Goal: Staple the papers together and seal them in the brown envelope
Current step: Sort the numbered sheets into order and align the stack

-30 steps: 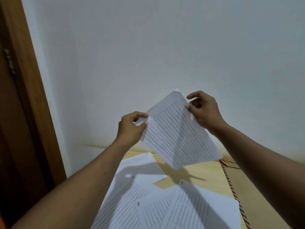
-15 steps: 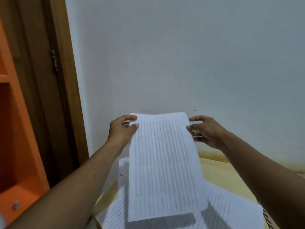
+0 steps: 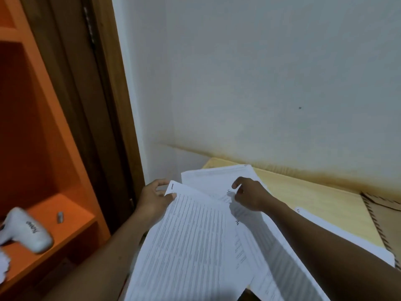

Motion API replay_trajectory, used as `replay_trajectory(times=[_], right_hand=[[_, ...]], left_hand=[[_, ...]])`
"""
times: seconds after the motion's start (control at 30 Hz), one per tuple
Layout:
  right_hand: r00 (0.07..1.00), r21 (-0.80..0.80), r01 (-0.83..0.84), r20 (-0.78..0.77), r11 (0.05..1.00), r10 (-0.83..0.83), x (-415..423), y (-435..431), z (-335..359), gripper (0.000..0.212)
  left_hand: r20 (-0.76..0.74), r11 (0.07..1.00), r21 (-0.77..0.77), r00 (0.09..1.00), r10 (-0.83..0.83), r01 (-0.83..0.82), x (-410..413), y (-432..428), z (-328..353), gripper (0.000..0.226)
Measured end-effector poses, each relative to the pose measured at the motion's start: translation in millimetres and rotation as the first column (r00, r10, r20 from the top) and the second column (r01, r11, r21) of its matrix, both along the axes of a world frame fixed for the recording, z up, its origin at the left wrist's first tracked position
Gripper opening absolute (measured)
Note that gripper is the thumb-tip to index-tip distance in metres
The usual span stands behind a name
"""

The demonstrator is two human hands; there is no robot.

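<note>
My left hand [image 3: 155, 199] pinches the top left corner of a printed white sheet [image 3: 188, 242] marked "1", held low over the other papers. My right hand [image 3: 249, 195] has let go of that sheet and its fingertips touch the corner of another printed sheet [image 3: 219, 178] lying on the pale wooden table [image 3: 325, 198]. More numbered sheets [image 3: 267, 253] are spread under my right forearm. The brown envelope [image 3: 388, 218], with a striped border, lies at the table's right edge, partly cut off. No stapler is in view.
An orange shelf unit [image 3: 54, 216] stands at the left, holding a white device [image 3: 28, 231] and a small grey object [image 3: 60, 217]. A brown door frame [image 3: 104, 105] runs between the shelf and the white wall [image 3: 260, 83] behind the table.
The sheet has come down from in front of the wall to just over the table. My right hand released it and moved to a sheet on the table. The view swung left and down.
</note>
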State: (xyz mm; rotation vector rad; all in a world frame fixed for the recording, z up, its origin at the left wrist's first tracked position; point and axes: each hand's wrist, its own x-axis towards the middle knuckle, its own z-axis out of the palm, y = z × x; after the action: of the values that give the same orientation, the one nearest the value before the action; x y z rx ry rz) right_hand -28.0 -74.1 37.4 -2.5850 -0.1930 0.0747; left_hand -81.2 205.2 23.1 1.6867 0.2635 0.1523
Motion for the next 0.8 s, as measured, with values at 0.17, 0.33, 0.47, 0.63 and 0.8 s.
replay_trajectory(times=[0.17,0.33,0.47,0.63,0.8], right_hand=[[0.98,-0.131,-0.186,0.046,0.974,0.194,26,48,-14,0.031],[0.977,-0.268,-0.201,0.018,0.942,0.214,48,75,-31,0.041],[0.98,-0.288,-0.199,-0.057,0.937,0.19,59,76,-37,0.053],[0.979,-0.259,-0.2,-0.092,0.945,0.182,77,72,-36,0.06],[0.974,-0.243,-0.226,-0.084,0.944,0.211,80,74,-34,0.056]], left_hand=[[-0.1,0.996,0.056,0.993,-0.06,0.065,-2,20,-19,0.029],[-0.099,0.998,0.049,0.994,-0.037,0.042,6,23,-33,0.029],[-0.092,0.998,0.04,0.995,-0.042,0.046,19,18,-35,0.031],[-0.078,0.997,0.058,0.996,-0.037,0.041,28,6,-34,0.032],[-0.09,0.996,0.068,0.995,-0.046,0.053,31,-2,-38,0.034]])
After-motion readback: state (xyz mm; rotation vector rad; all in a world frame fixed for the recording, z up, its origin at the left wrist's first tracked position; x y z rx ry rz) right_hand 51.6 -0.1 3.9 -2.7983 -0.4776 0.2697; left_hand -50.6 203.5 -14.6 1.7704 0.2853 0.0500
